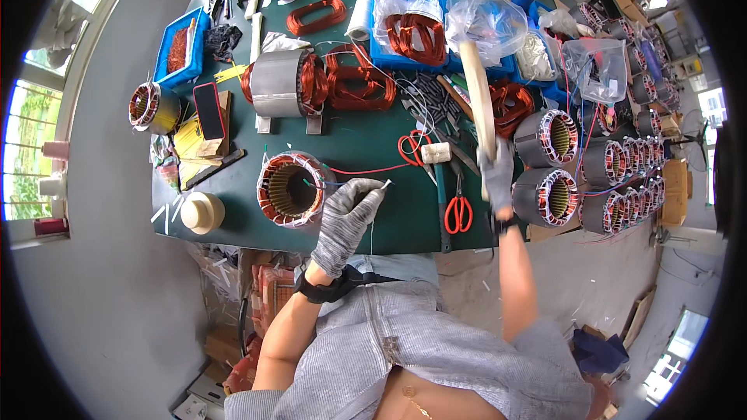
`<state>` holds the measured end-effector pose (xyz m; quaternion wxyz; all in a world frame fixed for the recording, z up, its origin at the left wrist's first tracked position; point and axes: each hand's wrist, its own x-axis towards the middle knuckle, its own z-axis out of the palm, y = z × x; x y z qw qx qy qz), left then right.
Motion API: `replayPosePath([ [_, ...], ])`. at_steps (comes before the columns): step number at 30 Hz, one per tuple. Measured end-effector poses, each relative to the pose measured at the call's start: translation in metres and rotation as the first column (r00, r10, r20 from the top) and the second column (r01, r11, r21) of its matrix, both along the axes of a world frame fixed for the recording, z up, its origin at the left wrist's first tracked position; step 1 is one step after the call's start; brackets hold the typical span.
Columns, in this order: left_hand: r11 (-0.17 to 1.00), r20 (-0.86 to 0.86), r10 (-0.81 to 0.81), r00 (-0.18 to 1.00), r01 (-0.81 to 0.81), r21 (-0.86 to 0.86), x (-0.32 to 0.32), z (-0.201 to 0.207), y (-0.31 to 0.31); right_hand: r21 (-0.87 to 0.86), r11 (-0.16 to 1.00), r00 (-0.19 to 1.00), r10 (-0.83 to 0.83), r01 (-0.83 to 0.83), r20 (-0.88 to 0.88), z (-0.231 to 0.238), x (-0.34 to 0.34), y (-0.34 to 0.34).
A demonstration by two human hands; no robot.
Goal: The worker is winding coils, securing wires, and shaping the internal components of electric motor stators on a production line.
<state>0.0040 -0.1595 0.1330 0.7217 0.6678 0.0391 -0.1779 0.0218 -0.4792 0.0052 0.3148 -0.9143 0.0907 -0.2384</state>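
My left hand [348, 218], in a grey knitted glove, has its fingers pinched on a thin wire lead [331, 183] beside the round motor stator [294, 189]. White thread shows at its fingertips and hangs below the hand. The stator stands with its bore facing up, its copper windings laced in white, and a red lead [369, 170] runs from it to the right. My right hand [496, 175], also gloved and smeared by motion, is wrapped round the lower end of a long pale wooden stick [478, 97], raised over the table's right side.
Scissors with red handles [458, 214] and a white-headed mallet [437, 153] lie between my hands. Finished stators [547, 196] crowd the right. Behind are a larger stator [278, 84], copper coils [317, 15] and blue bins [381, 50]. A phone [208, 111] and cream pot [202, 212] stand left.
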Motion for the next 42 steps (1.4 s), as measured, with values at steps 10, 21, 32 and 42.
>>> replayPosePath([
  [10, 0.990, -0.131, 0.059, 0.990, -0.074, -0.118, 0.007, 0.018, -0.013, -0.140, 0.986, 0.942, 0.042, -0.093, -0.334, -0.011, 0.213, -0.027],
  [21, 0.971, -0.148, 0.117, 0.982, -0.144, -0.189, 0.012, 0.024, -0.006, 0.552, 0.654, 0.788, 0.615, -0.517, 0.009, 0.124, 0.038, 0.133],
  [32, 0.990, 0.069, 0.061, 0.996, -0.052, -0.132, 0.007, 0.010, 0.003, 0.822, 0.397, 0.833, 0.531, -0.408, 0.157, 0.125, -0.011, 0.179],
  [42, 0.946, 0.504, -0.055, 0.862, -0.117, 0.302, -0.008, 0.021, 0.029, 0.995, 0.035, 0.860, 0.506, -0.096, 0.066, 0.150, -0.026, 0.194],
])
